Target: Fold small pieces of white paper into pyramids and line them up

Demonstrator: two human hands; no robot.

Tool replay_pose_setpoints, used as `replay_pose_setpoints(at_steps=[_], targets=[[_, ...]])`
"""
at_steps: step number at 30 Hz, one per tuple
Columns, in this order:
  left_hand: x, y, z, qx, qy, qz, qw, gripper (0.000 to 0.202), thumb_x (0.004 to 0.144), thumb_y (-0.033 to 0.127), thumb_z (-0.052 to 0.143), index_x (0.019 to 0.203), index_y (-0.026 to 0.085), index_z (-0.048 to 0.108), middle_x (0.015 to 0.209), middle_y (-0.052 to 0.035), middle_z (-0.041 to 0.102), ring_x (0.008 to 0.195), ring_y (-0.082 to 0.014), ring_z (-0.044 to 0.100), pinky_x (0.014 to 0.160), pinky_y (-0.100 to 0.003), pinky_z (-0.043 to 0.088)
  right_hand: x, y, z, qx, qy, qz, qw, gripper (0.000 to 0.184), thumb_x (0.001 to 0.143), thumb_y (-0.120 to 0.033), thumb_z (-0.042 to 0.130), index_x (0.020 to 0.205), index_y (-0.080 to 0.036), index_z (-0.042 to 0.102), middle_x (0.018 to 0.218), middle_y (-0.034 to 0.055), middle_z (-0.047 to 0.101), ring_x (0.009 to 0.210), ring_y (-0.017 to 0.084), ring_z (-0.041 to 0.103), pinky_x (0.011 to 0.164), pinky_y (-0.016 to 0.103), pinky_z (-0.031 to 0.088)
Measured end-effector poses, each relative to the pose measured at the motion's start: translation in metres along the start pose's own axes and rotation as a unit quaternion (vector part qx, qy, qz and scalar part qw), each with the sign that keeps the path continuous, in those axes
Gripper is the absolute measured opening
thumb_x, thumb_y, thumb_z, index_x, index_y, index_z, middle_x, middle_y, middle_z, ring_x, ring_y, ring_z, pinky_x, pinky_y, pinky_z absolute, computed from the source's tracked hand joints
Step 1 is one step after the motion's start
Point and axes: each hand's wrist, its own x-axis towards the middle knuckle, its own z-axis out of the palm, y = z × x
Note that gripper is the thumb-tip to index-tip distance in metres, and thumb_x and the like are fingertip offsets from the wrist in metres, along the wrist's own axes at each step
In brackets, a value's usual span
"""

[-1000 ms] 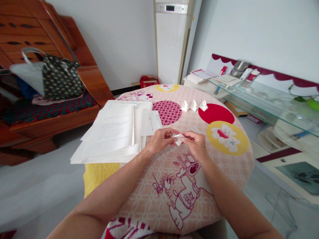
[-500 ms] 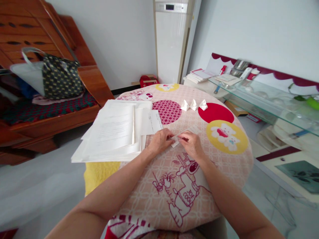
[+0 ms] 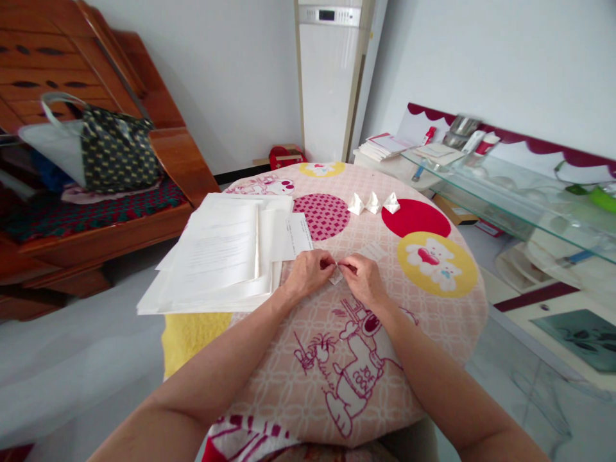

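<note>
Fingertips pinched, my left hand (image 3: 312,269) and my right hand (image 3: 362,276) meet over a small folded piece of paper (image 3: 335,277). Each hand grips an edge of it, and the fingers cover most of its shape. Just beyond my right hand a pale printed slip of paper (image 3: 373,250) lies flat. Farther back, three small white folded paper pieces (image 3: 372,203) stand in a row, the right one at the edge of a red circle on the cloth. To the left of my left hand spreads a stack of printed paper sheets (image 3: 216,250).
A pink patterned tablecloth (image 3: 289,391) covers the round table. On the right stands a glass-topped shelf (image 3: 520,186) with metal containers and papers. A wooden bench (image 3: 178,160) holding bags is at the left; a white floor-standing unit (image 3: 327,83) stands behind.
My two hands have drawn slightly closer together, the right one shifting a little left. Both still pinch the small folded paper.
</note>
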Motion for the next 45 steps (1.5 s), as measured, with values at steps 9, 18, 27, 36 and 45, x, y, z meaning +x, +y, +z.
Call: replay_pose_setpoints(at_steps=[9,18,27,36,45], targets=[[0.004,-0.005,-0.006,-0.041,-0.008,-0.031,0.999,0.022,0.078,0.021,0.057,0.081,0.015,0.078,0.074,-0.0037,0.075,0.071,-0.0174,0.067,0.068,-0.026,0.048,0.005,-0.005,0.005,-0.035,-0.006,-0.008,0.999,0.017,0.087,-0.013,0.061,0.073,-0.019,0.067,0.075,0.0050,0.067,0.073,0.019,0.059,0.068,0.029,0.039],[0.007,-0.008,-0.010,-0.062,-0.025,-0.039,0.997,0.027,0.072,0.019,0.056,0.086,0.015,0.079,0.075,-0.0030,0.075,0.071,-0.0181,0.066,0.071,-0.028,0.050,0.006,-0.002,0.009,-0.054,-0.002,0.003,0.999,0.017,0.082,-0.007,0.057,0.073,-0.020,0.064,0.077,0.0045,0.068,0.073,0.018,0.059,0.068,0.028,0.040],[0.007,-0.006,-0.011,-0.072,-0.033,-0.032,0.996,0.023,0.070,0.018,0.056,0.084,0.016,0.075,0.076,-0.0026,0.074,0.072,-0.0173,0.065,0.068,-0.027,0.049,0.007,-0.009,0.011,-0.073,-0.007,0.020,0.997,0.014,0.082,-0.013,0.061,0.071,-0.021,0.060,0.076,0.0043,0.068,0.073,0.018,0.059,0.067,0.029,0.039],[0.006,-0.004,-0.010,-0.058,-0.035,-0.030,0.997,0.026,0.070,0.016,0.054,0.083,0.016,0.076,0.079,-0.0037,0.075,0.073,-0.0178,0.066,0.071,-0.028,0.050,0.006,-0.013,0.021,-0.110,0.017,0.064,0.992,0.012,0.074,-0.008,0.061,0.075,-0.020,0.061,0.079,0.0059,0.067,0.070,0.019,0.057,0.064,0.029,0.037],[0.007,-0.008,-0.011,-0.064,-0.038,-0.030,0.997,0.024,0.071,0.019,0.055,0.082,0.016,0.076,0.076,-0.0032,0.074,0.071,-0.0181,0.065,0.072,-0.029,0.051,0.003,-0.008,0.008,0.003,0.063,0.083,0.995,0.013,0.068,-0.010,0.057,0.063,-0.021,0.061,0.062,-0.0002,0.063,0.060,0.016,0.054,0.059,0.027,0.038]])
